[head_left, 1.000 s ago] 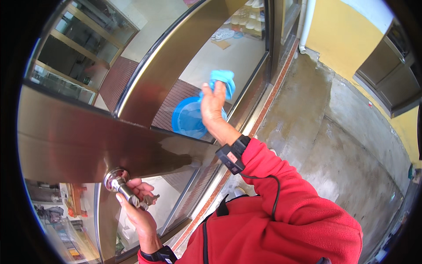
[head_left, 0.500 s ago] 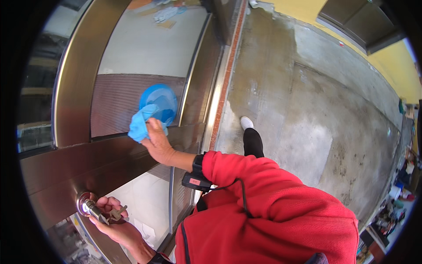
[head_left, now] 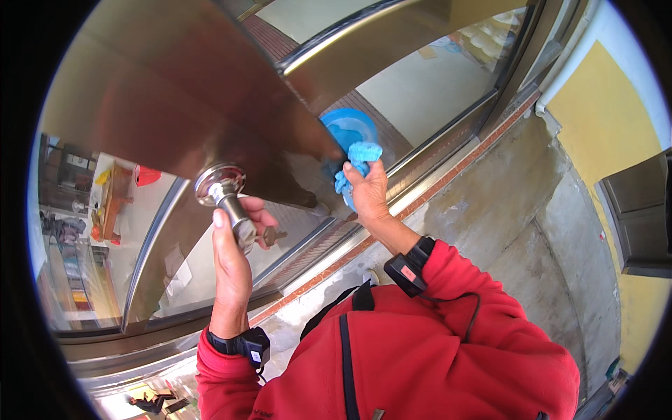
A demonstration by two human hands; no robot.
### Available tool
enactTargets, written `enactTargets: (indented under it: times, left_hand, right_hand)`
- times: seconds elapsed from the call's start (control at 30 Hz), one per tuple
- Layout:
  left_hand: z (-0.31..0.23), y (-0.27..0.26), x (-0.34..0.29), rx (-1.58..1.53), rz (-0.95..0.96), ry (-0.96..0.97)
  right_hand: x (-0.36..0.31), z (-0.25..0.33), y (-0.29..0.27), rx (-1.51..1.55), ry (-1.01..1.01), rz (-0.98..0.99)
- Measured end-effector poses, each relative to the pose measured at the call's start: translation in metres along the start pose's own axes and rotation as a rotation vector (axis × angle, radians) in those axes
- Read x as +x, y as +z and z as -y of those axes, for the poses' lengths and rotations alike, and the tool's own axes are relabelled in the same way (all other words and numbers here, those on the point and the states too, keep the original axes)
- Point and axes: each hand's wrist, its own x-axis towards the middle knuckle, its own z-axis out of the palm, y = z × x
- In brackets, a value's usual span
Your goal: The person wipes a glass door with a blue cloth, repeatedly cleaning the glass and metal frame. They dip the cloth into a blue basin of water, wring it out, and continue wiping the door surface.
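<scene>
My left hand (head_left: 234,262) is closed around a shiny metal door knob (head_left: 225,197), fingers curled beneath it and thumb along its side. A small key (head_left: 275,236) sticks out beside those fingers. The knob is mounted on a broad brown metal door (head_left: 189,98). My right hand (head_left: 371,197) grips a bunched light-blue cloth (head_left: 362,154), away from the knob and near the door's edge. Behind the cloth lies a round blue basin (head_left: 353,120), partly covered by the door and my hand.
A metal threshold with a reddish stone strip (head_left: 483,143) crosses the doorway. Concrete floor (head_left: 511,203) lies to the right, beside a yellow wall (head_left: 588,119). Glass panels show stored goods at the left. A person in dark clothes (head_left: 150,402) appears at the lower left.
The door, with my left hand on its knob, has swung across the view. My right hand and cloth have come off the glass panel. My body has turned.
</scene>
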Motion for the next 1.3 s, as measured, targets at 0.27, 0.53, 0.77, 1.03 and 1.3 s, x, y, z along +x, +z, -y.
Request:
enactTargets:
  times: [0.27,0.53,0.77,1.03,1.3]
  left_hand:
    - [-0.008,-0.017,-0.017,0.297,0.06,0.229]
    - [-0.001,-0.017,-0.009,0.409,0.006,0.309]
    - [-0.001,-0.018,-0.006,0.443,-0.175,0.224]
    - [0.012,-0.01,-0.003,0.423,-0.346,0.204]
    - [0.013,0.008,-0.007,0.337,-0.559,0.198]
  right_hand:
    - [-0.044,0.055,0.075,-0.565,-0.915,0.249]
    - [-0.043,-0.049,0.032,-0.513,-0.899,-0.058]
    - [-0.061,-0.105,-0.024,-0.641,-0.561,-0.206]
    - [-0.09,-0.148,-0.04,-0.629,-0.367,-0.235]
    - [-0.089,-0.117,-0.086,0.084,-0.346,-0.142]
